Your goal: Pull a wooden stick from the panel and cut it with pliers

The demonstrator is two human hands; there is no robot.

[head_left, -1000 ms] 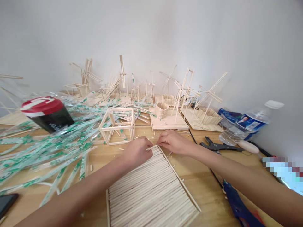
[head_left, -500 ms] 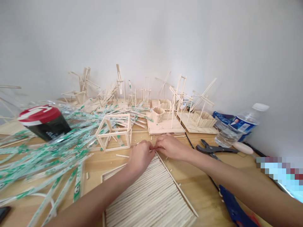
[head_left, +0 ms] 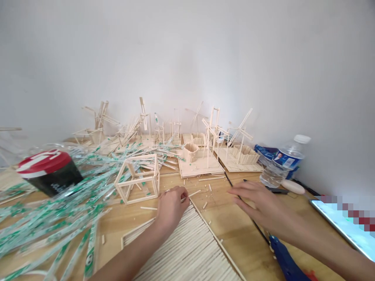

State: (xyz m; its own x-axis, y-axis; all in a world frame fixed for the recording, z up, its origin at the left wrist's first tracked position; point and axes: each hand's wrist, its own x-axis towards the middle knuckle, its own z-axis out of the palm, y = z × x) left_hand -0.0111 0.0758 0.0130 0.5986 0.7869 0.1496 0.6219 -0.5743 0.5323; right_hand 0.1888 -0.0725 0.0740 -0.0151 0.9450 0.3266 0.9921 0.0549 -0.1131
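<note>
Beneath the left hand lies a pale cream stick panel. Left of it sprawl clear wrappers printed green-and-white, and a black cup with a red-and-white lid. By the right hand: a dark blue tool, a blue-labelled bottle.

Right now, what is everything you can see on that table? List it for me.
stick panel: one, pale wood, front centre
loose stick: one, pale, at panel's far edge
cube frame: one, pale wood, left of centre
windmill models: several, pale wood, along the wall
wrappers: many, clear with green print, left
cup: one, black with red lid, far left
water bottle: one, clear, blue label, right
pliers: one, dark, right
glue gun: one, blue, front right
left hand: pinching the loose stick
right hand: open, above the table
</note>
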